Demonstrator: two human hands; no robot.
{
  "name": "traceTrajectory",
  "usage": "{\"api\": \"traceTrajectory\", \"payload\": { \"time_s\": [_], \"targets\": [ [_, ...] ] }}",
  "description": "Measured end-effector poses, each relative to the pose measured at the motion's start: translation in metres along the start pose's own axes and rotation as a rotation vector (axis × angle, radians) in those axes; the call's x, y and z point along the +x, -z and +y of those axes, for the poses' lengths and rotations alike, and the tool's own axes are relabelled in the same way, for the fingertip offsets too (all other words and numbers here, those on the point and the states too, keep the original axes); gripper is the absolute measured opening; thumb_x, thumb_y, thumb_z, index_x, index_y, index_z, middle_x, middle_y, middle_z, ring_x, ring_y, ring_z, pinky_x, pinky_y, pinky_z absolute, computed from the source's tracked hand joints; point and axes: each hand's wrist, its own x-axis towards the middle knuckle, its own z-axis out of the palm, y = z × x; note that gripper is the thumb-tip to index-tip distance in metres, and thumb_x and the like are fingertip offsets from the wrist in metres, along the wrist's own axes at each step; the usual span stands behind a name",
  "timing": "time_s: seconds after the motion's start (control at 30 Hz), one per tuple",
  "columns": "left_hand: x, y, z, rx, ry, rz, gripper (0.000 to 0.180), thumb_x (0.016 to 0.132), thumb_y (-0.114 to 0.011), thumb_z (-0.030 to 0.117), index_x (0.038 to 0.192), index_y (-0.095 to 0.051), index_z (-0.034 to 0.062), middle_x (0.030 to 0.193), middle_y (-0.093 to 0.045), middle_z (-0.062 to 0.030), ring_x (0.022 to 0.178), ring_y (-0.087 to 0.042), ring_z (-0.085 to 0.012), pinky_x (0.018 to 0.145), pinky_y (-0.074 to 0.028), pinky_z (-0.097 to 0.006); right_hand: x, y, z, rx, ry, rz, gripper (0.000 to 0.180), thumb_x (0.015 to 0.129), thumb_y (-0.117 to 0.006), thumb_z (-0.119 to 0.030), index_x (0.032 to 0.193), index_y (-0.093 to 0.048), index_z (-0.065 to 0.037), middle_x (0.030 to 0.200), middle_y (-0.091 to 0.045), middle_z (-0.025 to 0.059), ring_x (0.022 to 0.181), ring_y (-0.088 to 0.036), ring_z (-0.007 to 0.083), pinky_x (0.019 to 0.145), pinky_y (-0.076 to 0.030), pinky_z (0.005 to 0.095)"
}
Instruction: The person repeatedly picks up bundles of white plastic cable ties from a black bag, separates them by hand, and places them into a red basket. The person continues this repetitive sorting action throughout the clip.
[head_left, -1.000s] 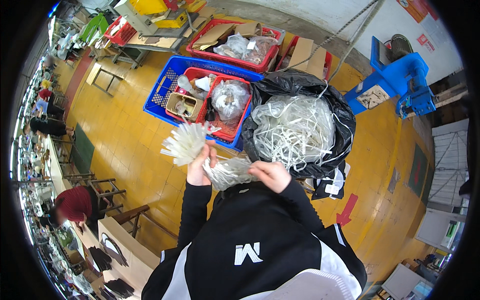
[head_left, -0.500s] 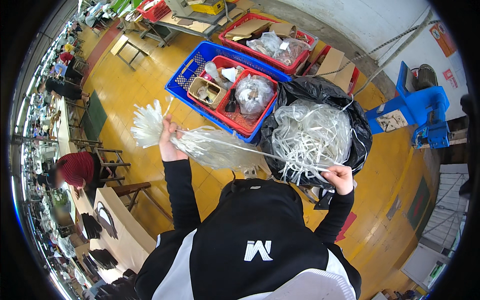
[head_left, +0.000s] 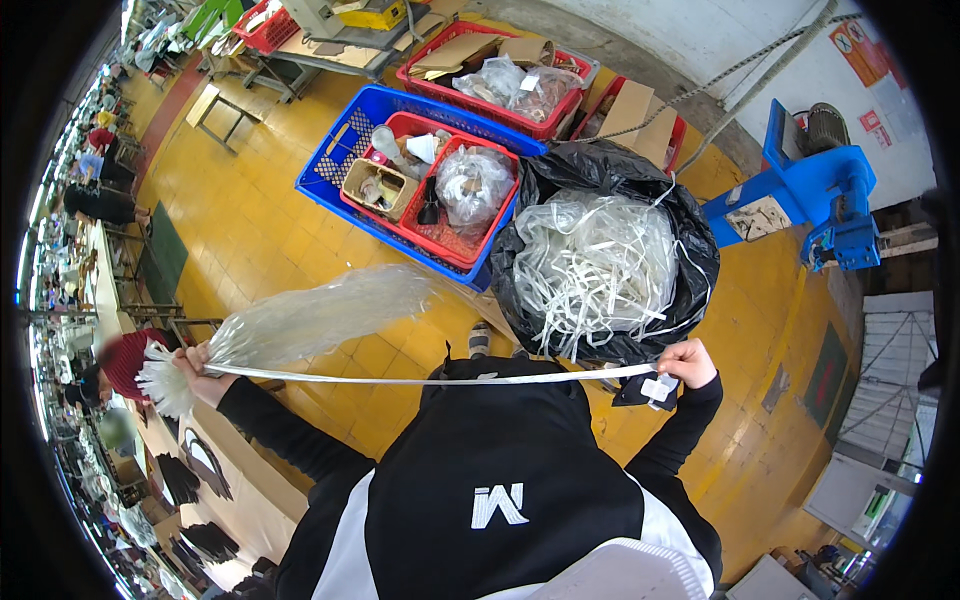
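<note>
My left hand (head_left: 203, 374), far out to the left, is closed round a bundle of clear plastic strips (head_left: 320, 315). The gathered white ends fan out past the fist, and the long loose part trails to the right above the yellow floor. A single white strip (head_left: 480, 380) is stretched level across my chest from that hand to my right hand (head_left: 686, 363), whose fingers pinch its other end. Just beyond the right hand stands a black plastic bag (head_left: 705, 250) with its mouth spread, holding clear film and tangled white strips (head_left: 600, 290).
A blue crate (head_left: 318, 185) with red baskets inside stands left of the bag. Behind it is a red crate (head_left: 545, 125) of bagged items. At right stands a blue machine (head_left: 820, 180). A worktable (head_left: 245, 480) with dark pieces and a person in red (head_left: 130, 365) are at left.
My left hand has moved left and down with the bundle. The strip between my hands has drawn out long and taut, away from the bag. My right hand has barely shifted.
</note>
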Motion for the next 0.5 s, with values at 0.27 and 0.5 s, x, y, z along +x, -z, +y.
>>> {"api": "traceTrajectory", "payload": {
  "time_s": [0.27, 0.5],
  "targets": [
    [0.005, -0.014, 0.036, -0.183, 0.054, -0.004, 0.010, 0.092, -0.052, 0.020, 0.092, -0.054, 0.0099, 0.058, -0.040, 0.0054, 0.058, -0.039, -0.0085, 0.072, -0.039, -0.025, 0.056, -0.024, 0.007, -0.283, -0.279, -0.037, 0.019, 0.080, -0.068, -0.018, 0.068, -0.066, -0.004, 0.052, -0.053, -0.0041, 0.045, -0.041, 0.0021, 0.042, -0.030, 0.0199],
    [-0.004, -0.009, 0.083, -0.048, -0.141, -0.119, 0.011, 0.092, -0.049, 0.016, 0.084, -0.051, 0.0084, 0.055, -0.025, 0.0055, 0.052, -0.027, -0.0070, 0.060, -0.029, -0.024, 0.118, -0.141, -0.005, -0.265, 0.246, -0.238, 0.024, 0.089, -0.056, -0.019, 0.107, -0.061, -0.004, 0.083, -0.063, 0.0103, 0.076, -0.060, 0.0198, 0.071, -0.046, 0.0304]
  ]
}}
